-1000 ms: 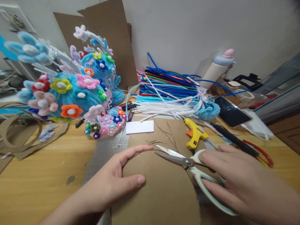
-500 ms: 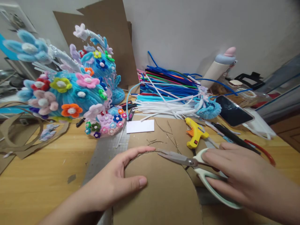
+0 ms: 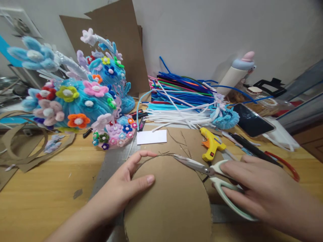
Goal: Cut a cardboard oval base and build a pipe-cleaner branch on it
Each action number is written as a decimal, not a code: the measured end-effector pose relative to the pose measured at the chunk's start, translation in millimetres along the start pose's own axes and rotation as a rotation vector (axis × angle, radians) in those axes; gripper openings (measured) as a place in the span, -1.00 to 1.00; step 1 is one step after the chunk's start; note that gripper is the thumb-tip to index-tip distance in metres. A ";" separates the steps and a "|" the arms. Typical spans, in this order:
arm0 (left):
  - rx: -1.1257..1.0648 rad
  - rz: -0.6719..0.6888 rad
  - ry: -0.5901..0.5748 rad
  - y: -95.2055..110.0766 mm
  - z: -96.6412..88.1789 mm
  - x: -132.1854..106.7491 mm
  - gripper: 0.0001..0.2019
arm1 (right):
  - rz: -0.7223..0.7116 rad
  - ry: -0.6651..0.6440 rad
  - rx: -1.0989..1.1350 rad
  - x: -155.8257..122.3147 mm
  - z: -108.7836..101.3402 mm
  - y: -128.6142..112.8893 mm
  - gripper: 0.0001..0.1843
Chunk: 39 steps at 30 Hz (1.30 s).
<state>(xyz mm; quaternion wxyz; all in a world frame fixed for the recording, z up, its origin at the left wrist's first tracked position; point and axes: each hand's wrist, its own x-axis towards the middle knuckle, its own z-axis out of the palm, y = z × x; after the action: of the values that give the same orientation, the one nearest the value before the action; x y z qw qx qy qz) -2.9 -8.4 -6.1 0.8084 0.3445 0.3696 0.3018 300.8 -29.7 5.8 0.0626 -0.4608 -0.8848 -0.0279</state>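
Note:
A round brown cardboard disc (image 3: 168, 198) fills the lower middle, tilted up toward me. Its upper left edge is gripped by my left hand (image 3: 128, 183), with the thumb on the face and the fingers behind the rim. My right hand (image 3: 257, 188) is closed around the pale green handles of the scissors (image 3: 207, 170). The blades lie nearly together along the disc's upper right edge, their tips at the top of the rim. Thin cardboard trimmings (image 3: 180, 143) lie just behind the disc on a flat cardboard sheet (image 3: 151, 148).
A yellow glue gun (image 3: 211, 144) lies behind the scissors. Pipe cleaners (image 3: 181, 97) are heaped at the back. Flower-covered blue fuzzy crafts (image 3: 80, 107) stand at left, near cardboard rings (image 3: 15, 144). A phone (image 3: 252, 120), a bottle (image 3: 233, 75) and red-handled pliers-like tool (image 3: 285, 164) are at right.
The disc has risen slightly and shows more of its round outline. My left hand has shifted a little up and left with it. The scissors stay at its upper right edge.

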 end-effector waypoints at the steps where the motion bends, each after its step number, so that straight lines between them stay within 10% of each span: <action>1: 0.005 0.006 0.025 0.9 0.0 0.4 -0.63 | 0.025 0.006 -0.003 -0.9 1.2 -2.2 -0.91; 39: 0.088 -0.024 -0.016 0.8 0.6 1.3 -0.64 | -0.055 -0.005 0.055 10.4 -5.3 -8.3 -0.91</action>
<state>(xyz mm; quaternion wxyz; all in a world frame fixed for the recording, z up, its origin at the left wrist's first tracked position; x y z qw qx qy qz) -1.9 -7.2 -5.7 0.7990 0.3775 0.3803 0.2728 288.5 -26.6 12.6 0.0720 -0.4343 -0.8979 -0.0042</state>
